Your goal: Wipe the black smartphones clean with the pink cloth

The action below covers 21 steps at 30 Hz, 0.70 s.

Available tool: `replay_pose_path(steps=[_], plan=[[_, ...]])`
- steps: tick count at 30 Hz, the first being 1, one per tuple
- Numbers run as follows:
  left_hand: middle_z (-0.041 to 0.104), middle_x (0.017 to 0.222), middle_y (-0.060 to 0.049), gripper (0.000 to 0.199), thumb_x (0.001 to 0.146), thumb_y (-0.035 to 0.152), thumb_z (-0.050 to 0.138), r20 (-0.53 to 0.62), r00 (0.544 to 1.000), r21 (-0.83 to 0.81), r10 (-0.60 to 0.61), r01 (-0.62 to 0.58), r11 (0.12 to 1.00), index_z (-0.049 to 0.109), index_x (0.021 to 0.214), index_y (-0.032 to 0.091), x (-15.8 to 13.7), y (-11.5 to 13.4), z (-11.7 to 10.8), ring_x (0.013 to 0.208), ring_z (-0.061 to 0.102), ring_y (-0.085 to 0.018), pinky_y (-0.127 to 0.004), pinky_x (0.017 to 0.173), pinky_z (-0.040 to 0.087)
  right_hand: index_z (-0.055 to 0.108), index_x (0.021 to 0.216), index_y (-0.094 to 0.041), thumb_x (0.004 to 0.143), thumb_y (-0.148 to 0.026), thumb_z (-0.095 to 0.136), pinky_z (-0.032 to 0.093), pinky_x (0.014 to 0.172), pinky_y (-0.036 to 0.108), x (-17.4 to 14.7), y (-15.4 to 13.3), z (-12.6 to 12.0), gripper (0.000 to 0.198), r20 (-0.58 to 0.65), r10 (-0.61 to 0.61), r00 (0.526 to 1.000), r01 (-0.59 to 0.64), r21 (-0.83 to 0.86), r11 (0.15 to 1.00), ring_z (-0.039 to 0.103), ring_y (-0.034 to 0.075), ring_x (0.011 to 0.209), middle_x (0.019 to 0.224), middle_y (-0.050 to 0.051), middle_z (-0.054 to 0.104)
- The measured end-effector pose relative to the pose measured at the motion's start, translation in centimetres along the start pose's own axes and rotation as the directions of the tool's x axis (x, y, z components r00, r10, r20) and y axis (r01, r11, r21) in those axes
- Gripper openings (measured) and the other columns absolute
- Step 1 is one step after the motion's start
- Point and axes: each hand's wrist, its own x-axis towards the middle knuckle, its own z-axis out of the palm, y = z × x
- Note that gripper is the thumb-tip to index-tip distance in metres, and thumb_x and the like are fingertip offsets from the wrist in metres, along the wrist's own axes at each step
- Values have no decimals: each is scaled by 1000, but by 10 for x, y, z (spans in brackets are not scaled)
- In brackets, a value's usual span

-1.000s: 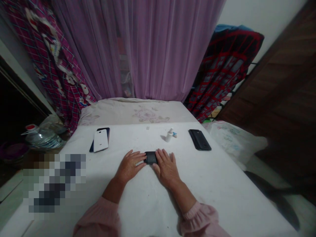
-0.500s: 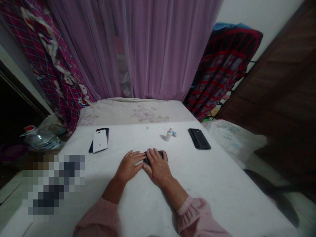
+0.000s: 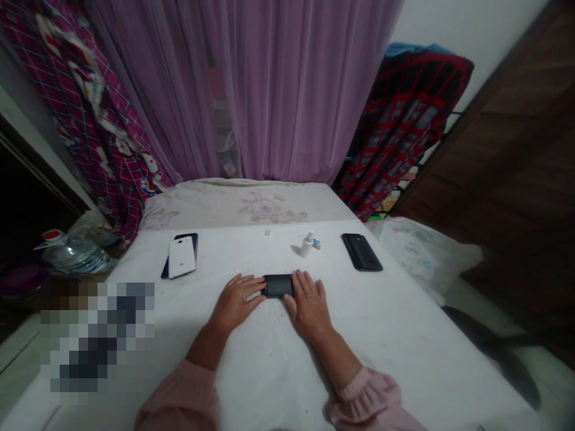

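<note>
A black smartphone [image 3: 279,286] lies sideways on the white cloth, its dark face up. My left hand [image 3: 236,301] grips its left end, fingers along the far edge and thumb by the near one. Over the phone's right end rests my right hand [image 3: 309,305], fingers stretched out and a little apart, covering that end. Whether anything lies under the right palm is hidden. Beyond the phone stands a small white spray bottle [image 3: 307,246], with a small blue and white item [image 3: 317,244] beside it.
A white phone [image 3: 182,254] lies on a dark blue one at the left. Black phones [image 3: 363,252] are stacked at the right. A small pale square [image 3: 267,233] sits near the fold of the floral cloth [image 3: 215,206]. A water jug [image 3: 74,254] stands off the table's left side.
My right hand has slid right along the phone, from its middle to its right end, uncovering the dark face. The left hand stays at the left end.
</note>
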Motion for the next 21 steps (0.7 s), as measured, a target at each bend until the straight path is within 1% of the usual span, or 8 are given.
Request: replay_pose_path(steps=[2,3,6,8,14,17,21], plan=[[69,120,-3,25,86,31,66,-5,1000,2,4,-4,1000,70,111,30,0,0,0,113,63,-26,-52,104,41,38,144,-10,98,-44,38,20,111,57,-3,-7,0,58,-19,-20,1000,20,9,1000,30,32,140,151,17,35],[69,120,-3,25,86,30,67,-8,1000,3,7,-7,1000,70,111,30,0,0,0,113,63,-26,-52,104,42,38,144,-10,98,-46,38,19,112,57,-5,-12,0,59,-22,-49,999,49,22,999,29,32,141,151,16,35],[70,119,-3,25,85,31,68,-11,1000,-1,16,-16,1000,70,110,29,0,0,0,112,64,-26,-52,103,42,38,145,-12,96,-51,40,16,113,56,-8,-25,-2,62,-3,-174,985,174,76,982,28,30,141,151,15,35],[70,118,-3,25,85,31,67,-14,1000,-5,21,-21,1000,70,110,30,0,-1,0,111,64,-26,-52,102,42,36,146,-13,96,-52,41,15,114,56,-10,-30,-3,64,9,-233,972,231,106,967,28,30,141,151,14,35],[70,118,-3,24,87,32,66,-21,1000,-1,24,-24,1000,70,110,30,0,-2,1,111,64,-25,-51,103,42,31,148,-16,96,-50,44,16,114,57,-14,-28,-7,64,10,-324,946,319,148,936,26,28,143,152,12,34],[70,118,-2,23,87,32,66,-25,999,-2,22,-22,1000,70,110,31,0,-1,1,111,64,-25,-50,103,42,31,148,-16,96,-49,42,17,113,59,-17,-23,-9,62,39,-299,954,291,139,947,25,29,143,153,13,33],[70,119,-2,24,86,31,66,-26,999,2,22,-22,1000,70,110,30,-1,-2,1,112,64,-25,-50,103,42,32,148,-14,96,-48,41,20,110,61,-23,-13,-10,63,85,-165,983,161,58,985,24,34,143,154,14,28]])
